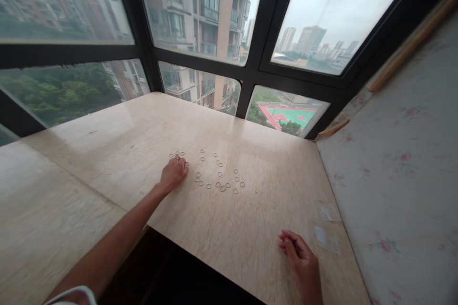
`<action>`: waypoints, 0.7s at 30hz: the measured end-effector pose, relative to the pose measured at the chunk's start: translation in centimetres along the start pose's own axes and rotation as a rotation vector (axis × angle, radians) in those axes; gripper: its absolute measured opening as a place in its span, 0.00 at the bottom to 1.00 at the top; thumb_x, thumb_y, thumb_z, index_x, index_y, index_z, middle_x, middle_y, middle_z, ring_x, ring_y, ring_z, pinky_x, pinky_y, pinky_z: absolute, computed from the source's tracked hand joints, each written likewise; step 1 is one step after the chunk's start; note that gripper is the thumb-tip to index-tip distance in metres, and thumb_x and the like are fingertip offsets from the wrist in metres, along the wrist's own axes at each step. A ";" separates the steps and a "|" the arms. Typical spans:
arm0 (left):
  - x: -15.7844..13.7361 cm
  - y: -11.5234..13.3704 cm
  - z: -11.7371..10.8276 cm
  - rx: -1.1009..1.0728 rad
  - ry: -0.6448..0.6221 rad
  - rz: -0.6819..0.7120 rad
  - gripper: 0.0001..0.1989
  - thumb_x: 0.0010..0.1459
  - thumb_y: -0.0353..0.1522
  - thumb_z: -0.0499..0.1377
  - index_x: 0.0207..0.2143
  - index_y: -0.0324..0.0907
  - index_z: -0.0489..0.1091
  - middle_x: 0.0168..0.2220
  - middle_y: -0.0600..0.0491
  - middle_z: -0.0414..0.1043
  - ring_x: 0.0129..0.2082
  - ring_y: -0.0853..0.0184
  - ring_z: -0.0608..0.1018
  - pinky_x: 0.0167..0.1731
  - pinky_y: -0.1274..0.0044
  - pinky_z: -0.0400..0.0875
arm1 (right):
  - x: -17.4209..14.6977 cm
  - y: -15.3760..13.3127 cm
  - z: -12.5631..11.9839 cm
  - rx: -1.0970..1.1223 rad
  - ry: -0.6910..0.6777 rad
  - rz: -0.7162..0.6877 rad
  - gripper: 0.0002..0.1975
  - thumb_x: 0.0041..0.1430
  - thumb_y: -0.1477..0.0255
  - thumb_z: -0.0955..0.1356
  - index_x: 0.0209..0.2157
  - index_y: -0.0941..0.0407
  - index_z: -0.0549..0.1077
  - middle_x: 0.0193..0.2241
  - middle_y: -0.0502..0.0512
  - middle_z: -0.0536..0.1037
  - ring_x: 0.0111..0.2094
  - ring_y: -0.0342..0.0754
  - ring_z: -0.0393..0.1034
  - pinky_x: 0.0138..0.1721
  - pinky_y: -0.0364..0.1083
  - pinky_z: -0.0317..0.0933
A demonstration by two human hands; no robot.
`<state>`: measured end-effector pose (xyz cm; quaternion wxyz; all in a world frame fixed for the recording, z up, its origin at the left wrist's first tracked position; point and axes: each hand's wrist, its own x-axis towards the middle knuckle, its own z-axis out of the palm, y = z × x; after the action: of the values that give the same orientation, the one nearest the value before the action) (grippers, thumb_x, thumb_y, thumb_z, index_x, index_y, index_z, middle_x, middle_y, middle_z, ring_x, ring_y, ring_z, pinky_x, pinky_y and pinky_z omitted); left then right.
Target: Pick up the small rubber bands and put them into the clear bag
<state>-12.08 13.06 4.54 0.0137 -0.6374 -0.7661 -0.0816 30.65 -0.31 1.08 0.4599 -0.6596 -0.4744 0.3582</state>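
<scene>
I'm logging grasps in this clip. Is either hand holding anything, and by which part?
It cannot be told. The left hand rests curled on the ledge beside small rings. The right hand lies curled near the edge.

Two bare forearms, left hand (173, 172), right hand (301, 258), no rings or watch, white sleeve edge (73, 293) at left shoulder

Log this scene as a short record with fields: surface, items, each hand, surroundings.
surface: pale stone-look sill below the windows
items: small thin rings scattered loosely, plus a few in a cluster just beyond the left hand
left hand: left hand stretched out, knuckles up, resting on the sill at the left edge of the rings; whether its fingers pinch a ring cannot be told
right hand: right hand near the front edge, fingers curled, well apart from the rings
surroundings: dark-framed windows; floral covering at right
</scene>
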 end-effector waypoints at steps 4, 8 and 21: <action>1.1 5.6 0.9 -0.242 -0.031 0.099 0.14 0.60 0.31 0.50 0.45 0.37 0.70 0.47 0.43 0.70 0.47 0.59 0.72 0.46 0.71 0.67 | 0.0 0.1 0.0 0.010 -0.003 0.002 0.21 0.49 0.55 0.70 0.35 0.59 0.77 0.32 0.60 0.81 0.29 0.52 0.77 0.33 0.47 0.72; -1.1 9.0 0.7 -0.400 -0.019 0.260 0.17 0.59 0.33 0.54 0.49 0.39 0.68 0.48 0.45 0.70 0.45 0.61 0.73 0.48 0.70 0.67 | -0.1 -0.2 -0.1 0.044 -0.003 0.006 0.21 0.51 0.56 0.70 0.36 0.59 0.77 0.33 0.60 0.81 0.30 0.51 0.77 0.34 0.48 0.73; -4.8 10.1 0.4 -0.344 -0.119 0.429 0.11 0.62 0.32 0.53 0.34 0.41 0.75 0.37 0.47 0.72 0.40 0.61 0.73 0.43 0.70 0.67 | -0.3 -0.2 -0.2 0.079 -0.007 0.000 0.19 0.52 0.57 0.69 0.36 0.59 0.78 0.33 0.59 0.81 0.29 0.50 0.76 0.34 0.48 0.72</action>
<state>-1.28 10.16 4.67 -0.1226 -0.7818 -0.5879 -0.1681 30.66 -0.61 1.29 0.4841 -0.6394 -0.4617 0.3790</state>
